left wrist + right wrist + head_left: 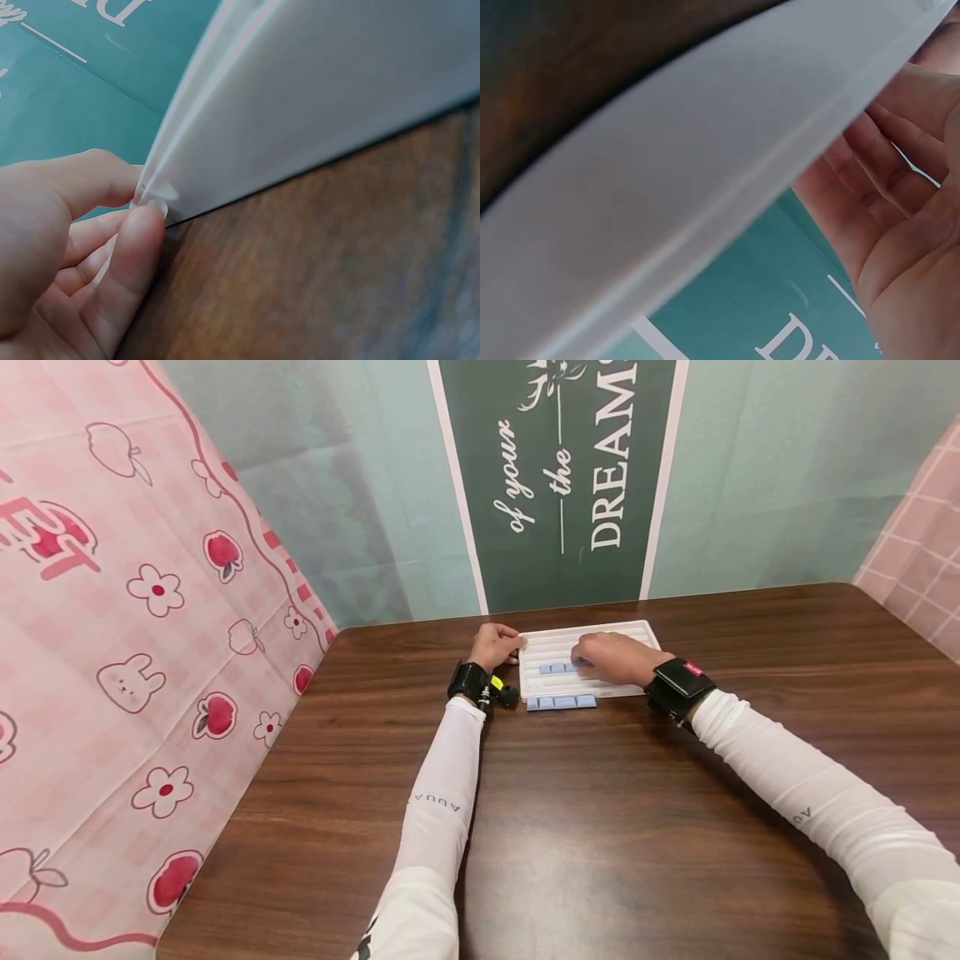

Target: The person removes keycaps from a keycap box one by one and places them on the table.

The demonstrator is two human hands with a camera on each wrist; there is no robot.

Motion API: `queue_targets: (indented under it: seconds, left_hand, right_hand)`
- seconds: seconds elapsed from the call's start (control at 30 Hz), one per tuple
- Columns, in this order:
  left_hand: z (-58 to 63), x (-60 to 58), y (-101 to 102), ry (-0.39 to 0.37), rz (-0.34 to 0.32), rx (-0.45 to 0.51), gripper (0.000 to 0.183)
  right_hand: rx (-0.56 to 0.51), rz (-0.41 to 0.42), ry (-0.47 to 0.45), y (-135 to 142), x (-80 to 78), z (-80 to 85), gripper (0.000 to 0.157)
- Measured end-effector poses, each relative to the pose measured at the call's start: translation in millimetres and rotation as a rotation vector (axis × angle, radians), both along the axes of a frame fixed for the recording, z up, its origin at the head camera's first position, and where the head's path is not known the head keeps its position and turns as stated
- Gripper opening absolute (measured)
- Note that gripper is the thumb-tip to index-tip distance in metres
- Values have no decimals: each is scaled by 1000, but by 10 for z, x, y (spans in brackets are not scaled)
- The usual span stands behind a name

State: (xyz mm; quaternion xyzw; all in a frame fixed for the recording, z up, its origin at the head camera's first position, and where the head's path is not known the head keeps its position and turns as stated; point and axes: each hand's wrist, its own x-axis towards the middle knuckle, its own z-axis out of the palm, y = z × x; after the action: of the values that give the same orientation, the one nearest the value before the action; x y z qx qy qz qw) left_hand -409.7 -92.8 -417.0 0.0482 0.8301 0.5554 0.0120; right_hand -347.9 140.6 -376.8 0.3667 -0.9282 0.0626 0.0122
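My left hand (pixel 495 646) pinches the left edge of a white tray (pixel 531 681) with ridged rows. In the left wrist view, the thumb and index finger of that hand (pixel 97 217) meet at the tray's corner (pixel 217 165). Over the tray, my right hand (pixel 618 657) has its fingers bent down to the right end of a short row of light blue keycap-like pieces (pixel 556 668). I cannot tell whether its fingertips grip one of them. The right wrist view shows the curled fingers partly behind the tray's wall (pixel 667 180).
Another row of light blue pieces (pixel 561 702) lies on the brown wooden table (pixel 570 818) along the tray's near edge. A dark green printed cloth (pixel 562 577) hangs behind the table, with a pink patterned cloth (pixel 150 677) at the left.
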Motion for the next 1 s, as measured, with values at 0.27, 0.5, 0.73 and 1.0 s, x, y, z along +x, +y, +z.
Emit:
queue_targets:
  seconds: [0.27, 0.5, 0.73, 1.0]
  left_hand:
    - [14, 12, -15, 6, 5, -4, 28]
    - [22, -53, -25, -8, -4, 1, 28]
    - [17, -11, 2, 15, -2, 13, 26]
    - [3, 12, 16, 19, -3, 16, 27]
  right_hand:
    - [5, -21, 23, -31, 12, -7, 10]
    - [-19, -21, 30, -26, -6, 2, 7]
    - [-32, -22, 11, -21, 0, 4, 5]
    - [-51, -8, 21, -6, 14, -13, 7]
